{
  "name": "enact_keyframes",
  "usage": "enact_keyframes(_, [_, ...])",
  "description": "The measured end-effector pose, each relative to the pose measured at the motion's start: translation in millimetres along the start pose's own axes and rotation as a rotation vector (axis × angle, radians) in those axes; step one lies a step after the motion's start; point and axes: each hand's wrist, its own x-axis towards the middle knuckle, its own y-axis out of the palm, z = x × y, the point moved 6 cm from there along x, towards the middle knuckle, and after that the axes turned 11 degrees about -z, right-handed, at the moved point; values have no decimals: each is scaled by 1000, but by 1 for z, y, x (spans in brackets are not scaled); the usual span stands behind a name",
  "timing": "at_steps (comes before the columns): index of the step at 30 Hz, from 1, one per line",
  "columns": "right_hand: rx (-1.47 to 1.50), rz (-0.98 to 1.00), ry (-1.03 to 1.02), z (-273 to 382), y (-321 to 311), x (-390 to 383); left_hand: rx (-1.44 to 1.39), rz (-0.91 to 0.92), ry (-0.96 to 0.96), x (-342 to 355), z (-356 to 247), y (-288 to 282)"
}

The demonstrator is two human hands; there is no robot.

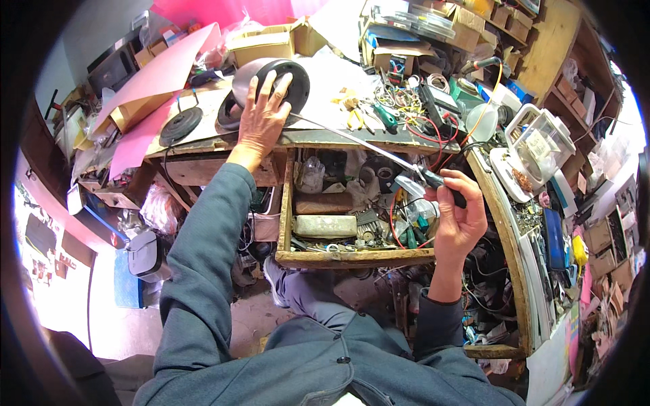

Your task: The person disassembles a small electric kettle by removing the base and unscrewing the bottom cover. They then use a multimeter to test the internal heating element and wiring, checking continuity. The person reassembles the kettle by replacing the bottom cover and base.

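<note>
My left hand [263, 118] lies flat with spread fingers on a round black speaker [288, 76] that rests on the wooden workbench [325, 139]. In my right hand [460, 216] I grip the black handle of a long thin screwdriver [352, 139]. Its metal shaft runs up and left toward the speaker's lower edge. My right hand hovers over an open wooden drawer [352, 257] full of small parts, wires and a pale flat box.
A second black disc [180, 125] lies left of the speaker. Pink sheets [159, 74] and cardboard boxes [261, 44] crowd the back. Pliers, wires and tools [399, 108] cover the bench's right side. A clear plastic container [538, 145] sits at far right.
</note>
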Motion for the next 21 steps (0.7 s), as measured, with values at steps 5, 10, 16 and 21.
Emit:
enact_keyframes(5, [-11, -86, 13, -3, -29, -1, 90, 28, 92, -1, -3, 3])
enact_keyframes(10, [-37, -186, 9, -7, -48, -6, -26, 4, 90, 8, -37, 3])
enact_keyframes(16, [-74, -182, -68, 4, -30, -10, -300, 84, -74, 18, -67, 49])
enact_keyframes(21, [-73, -167, -126, 13, -18, -12, -397, 197, -323, 10, -61, 59])
